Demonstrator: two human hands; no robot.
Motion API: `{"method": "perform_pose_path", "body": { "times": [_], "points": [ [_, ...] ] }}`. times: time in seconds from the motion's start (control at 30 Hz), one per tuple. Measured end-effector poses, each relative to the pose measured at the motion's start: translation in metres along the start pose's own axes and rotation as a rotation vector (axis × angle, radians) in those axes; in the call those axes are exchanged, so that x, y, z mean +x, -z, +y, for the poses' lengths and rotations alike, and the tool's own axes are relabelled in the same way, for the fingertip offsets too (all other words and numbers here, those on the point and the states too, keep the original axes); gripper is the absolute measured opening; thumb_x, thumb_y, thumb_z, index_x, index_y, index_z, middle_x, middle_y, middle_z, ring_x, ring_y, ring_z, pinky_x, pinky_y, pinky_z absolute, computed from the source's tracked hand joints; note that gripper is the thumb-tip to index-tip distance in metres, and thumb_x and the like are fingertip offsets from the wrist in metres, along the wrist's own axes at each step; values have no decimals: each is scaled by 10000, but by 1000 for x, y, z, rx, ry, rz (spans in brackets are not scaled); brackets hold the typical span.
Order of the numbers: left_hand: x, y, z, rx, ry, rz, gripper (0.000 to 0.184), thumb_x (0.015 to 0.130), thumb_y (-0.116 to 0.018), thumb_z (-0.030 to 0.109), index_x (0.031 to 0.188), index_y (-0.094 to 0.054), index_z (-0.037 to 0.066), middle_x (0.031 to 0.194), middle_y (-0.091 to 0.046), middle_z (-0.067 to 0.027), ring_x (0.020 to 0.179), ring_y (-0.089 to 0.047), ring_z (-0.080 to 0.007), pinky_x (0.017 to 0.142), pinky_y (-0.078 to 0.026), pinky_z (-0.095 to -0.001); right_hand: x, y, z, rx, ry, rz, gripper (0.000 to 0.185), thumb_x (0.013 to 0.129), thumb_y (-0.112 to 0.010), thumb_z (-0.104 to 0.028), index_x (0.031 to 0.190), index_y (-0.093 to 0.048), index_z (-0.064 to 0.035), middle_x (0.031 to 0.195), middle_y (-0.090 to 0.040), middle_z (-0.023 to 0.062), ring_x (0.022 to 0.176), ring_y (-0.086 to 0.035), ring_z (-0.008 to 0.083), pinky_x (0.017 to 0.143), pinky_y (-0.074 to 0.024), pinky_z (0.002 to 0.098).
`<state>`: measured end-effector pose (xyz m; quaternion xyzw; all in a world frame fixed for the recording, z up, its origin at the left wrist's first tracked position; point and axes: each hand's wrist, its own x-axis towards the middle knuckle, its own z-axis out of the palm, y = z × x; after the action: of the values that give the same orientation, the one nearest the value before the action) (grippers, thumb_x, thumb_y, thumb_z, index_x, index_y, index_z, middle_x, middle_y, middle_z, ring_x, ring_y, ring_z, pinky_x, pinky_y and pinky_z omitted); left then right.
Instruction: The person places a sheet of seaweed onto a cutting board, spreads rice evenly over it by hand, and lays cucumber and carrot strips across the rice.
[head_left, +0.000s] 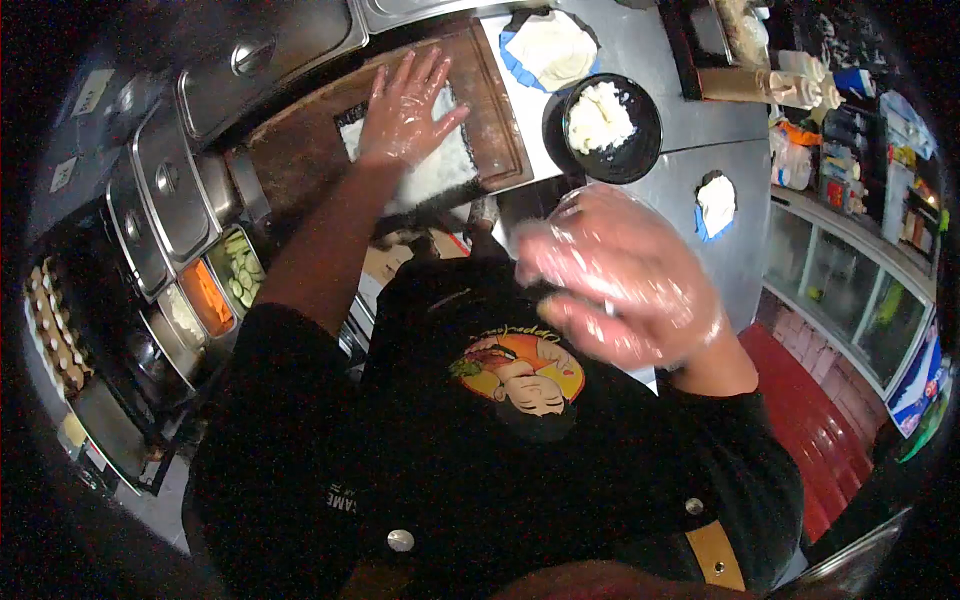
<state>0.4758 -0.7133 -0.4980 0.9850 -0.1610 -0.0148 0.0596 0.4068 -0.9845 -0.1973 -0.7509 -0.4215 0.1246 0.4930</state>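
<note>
My left hand (405, 115), in a clear plastic glove, lies palm down with its fingers spread on a layer of white rice (445, 160). Under the rice is a dark sheet on a brown wooden board (300, 140). My right hand (620, 280), also in a clear glove, is raised in front of my black apron, to the right of the board. Its fingers are curled together and slightly blurred; what they hold, if anything, is hidden. Beyond it stands a black bowl (645, 150) with white rice or a similar food inside.
Metal containers with lids (170, 180) line the left side, beside trays of sliced cucumber (241, 268) and orange strips (207, 298). White-and-blue crumpled items (550, 50) lie on the steel counter (690, 110). A red seat (810, 430) and a glass-doored cabinet (840, 285) are at the right.
</note>
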Motion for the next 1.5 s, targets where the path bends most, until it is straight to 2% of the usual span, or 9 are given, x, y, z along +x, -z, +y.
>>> {"method": "perform_pose_path", "body": {
  "times": [0.13, 0.47, 0.63, 0.77, 1.03, 1.1, 1.17, 1.23, 1.5],
  "points": [
    [6, -9, 6, -23, -71, 73, 882, 1101, -532, 730, 1789, -379, 200, 1877, -320, -48, 1733, -273, -336, 1394, -210, -643, 10, 5, -13, 189, 238, 57, 140, 953, -815, -125, 1081, -787, -76, 983, -781, 83, 843, -739, 295, 777, -572, 491],
    [15, -8, 21, 63, -76, -30, 857, 1110, -472, 764, 1807, -346, 282, 1874, -328, 12, 1745, -246, -271, 1423, -132, -583, 11, 12, -30, 255, 267, 29, 213, 961, -788, -94, 1173, -783, -78, 981, -776, 84, 870, -729, 288, 815, -569, 480],
    [19, -3, 27, 8, -124, 47, 868, 1085, -583, 700, 1777, -407, 206, 1844, -387, -59, 1720, -304, -336, 1385, -220, -647, 5, 15, -29, 274, 247, 22, 254, 965, -775, -78, 1220, -781, -80, 979, -773, 85, 883, -725, 284, 834, -568, 474],
    [12, 28, 36, -124, -115, -86, 872, 1105, -607, 604, 1769, -389, 82, 1830, -387, -155, 1718, -279, -388, 1414, -158, -576, 1, 13, -28, 308, 191, 29, 289, 969, -764, -65, 1257, -779, -81, 978, -771, 86, 893, -721, 281, 849, -567, 470],
    [16, 16, 43, -99, -177, -132, 830, 1132, -554, 618, 1780, -389, 127, 1846, -368, -131, 1723, -277, -372, 1405, -160, -604, -13, 22, -12, 364, -64, 5, 359, 976, -743, -40, 1331, -776, -83, 976, -766, 87, 914, -713, 276, 879, -565, 460],
    [16, 10, 49, 134, -229, -111, 886, 1104, -401, 817, 1797, -365, 267, 1864, -349, -20, 1735, -273, -291, 1420, -154, -582, -25, 17, -6, 406, -209, 0, 377, 977, -738, -34, 1349, -776, -83, 976, -765, 87, 920, -711, 274, 887, -564, 458],
    [13, 3, 49, 130, -255, -117, 906, 1099, -380, 832, 1797, -367, 255, 1865, -348, -41, 1728, -292, -300, 1414, -172, -588, -45, -8, 3, 459, -206, 262, 654, 998, -693, 0, 1640, -572, -13, 990, -757, 117, 923, -690, 255, 915, -550, 450],
    [9, -4, 51, -88, -351, -27, 924, 1059, -554, 761, 1784, -387, 213, 1833, -397, -108, 1713, -310, -362, 1384, -215, -646, -52, -6, 12, 367, -285, 286, 723, 958, -686, 62, 1659, -508, 77, 1044, -785, 134, 935, -759, 241, 967, -579, 388],
    [-13, 9, 70, -355, -410, -8, 972, 1001, -645, 772, 1747, -444, 182, 1809, -441, -116, 1693, -364, -360, 1377, -246, -638, -52, -6, 36, 386, -458, 350, 719, 951, -606, 129, 1662, -522, 62, 1112, -742, 100, 1076, -702, 191, 1045, -537, 356]
  ]
}}
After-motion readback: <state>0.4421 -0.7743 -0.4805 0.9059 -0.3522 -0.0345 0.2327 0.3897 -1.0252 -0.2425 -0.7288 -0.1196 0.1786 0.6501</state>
